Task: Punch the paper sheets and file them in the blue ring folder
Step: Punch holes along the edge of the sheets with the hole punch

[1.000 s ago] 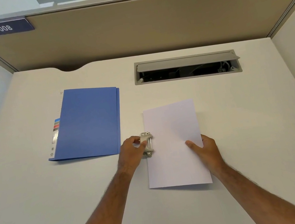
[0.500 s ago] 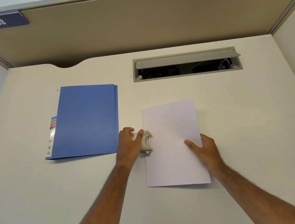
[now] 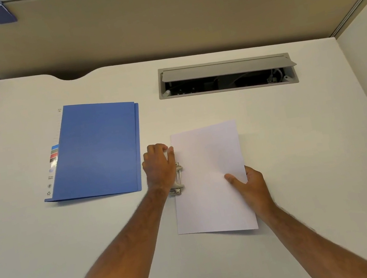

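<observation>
White desk (image 3: pixel 301 142). Closed blue folder (image 3: pixel 98 149) at ten o'clock, paper (image 3: pixel 210 183) at centre, metal punch (image 3: pixel 178 181) touching its nine o'clock edge, open cable tray (image 3: pixel 228 77) at one o'clock.

Office cubicle, partition (image 3: pixel 156 21) (numbered 008), desk (image 3: pixel 301 142)
</observation>
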{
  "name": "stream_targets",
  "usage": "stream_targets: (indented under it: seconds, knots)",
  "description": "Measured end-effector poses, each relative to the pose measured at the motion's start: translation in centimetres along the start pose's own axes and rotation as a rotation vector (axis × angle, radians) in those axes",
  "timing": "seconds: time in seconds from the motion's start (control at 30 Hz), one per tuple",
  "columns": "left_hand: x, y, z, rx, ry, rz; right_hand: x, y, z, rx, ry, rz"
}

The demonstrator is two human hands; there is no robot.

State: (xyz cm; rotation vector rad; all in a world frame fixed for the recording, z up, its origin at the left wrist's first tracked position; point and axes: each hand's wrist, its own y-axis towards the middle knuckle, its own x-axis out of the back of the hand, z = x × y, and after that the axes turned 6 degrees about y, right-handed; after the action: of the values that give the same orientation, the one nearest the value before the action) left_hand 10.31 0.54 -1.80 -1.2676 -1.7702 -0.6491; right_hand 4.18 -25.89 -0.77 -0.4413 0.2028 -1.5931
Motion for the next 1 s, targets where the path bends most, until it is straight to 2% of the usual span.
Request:
stream_targets:
  seconds: [0.27, 1.0]
  knots:
    - [-0.2, -0.3, -0.1, -0.045, 0.132, -0.07, 0.1, 0.2, -0.1, -0.027, -0.003, 0.009]
    - [-1.0, -0.1, 1.1, -0.093, 0.164, -0.077, 0.0, 0.3, 0.0, -0.027, 0.004, 0.002]
